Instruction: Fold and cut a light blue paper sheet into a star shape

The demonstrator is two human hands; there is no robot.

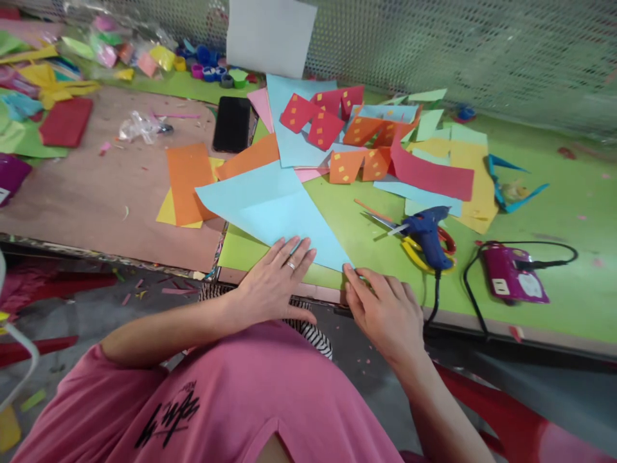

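Note:
A folded light blue paper sheet (270, 209) lies on the green table top (554, 212) near the front edge. My left hand (274, 283) rests flat on its near edge, fingers stretched out, a ring on one finger. My right hand (380, 308) is at the sheet's pointed near corner, with fingertips pressing or pinching the tip. A blue glue gun (427, 235) lies just right of the sheet, on top of yellow and red scissors (412, 247).
Orange sheets (187, 180), red and orange folded pieces with small squares (332, 122), a red strip (431, 173) and yellow paper cover the middle. A black phone (232, 123) lies behind. A purple power block (513, 273) with black cable sits right. Brown board (96, 193) at left.

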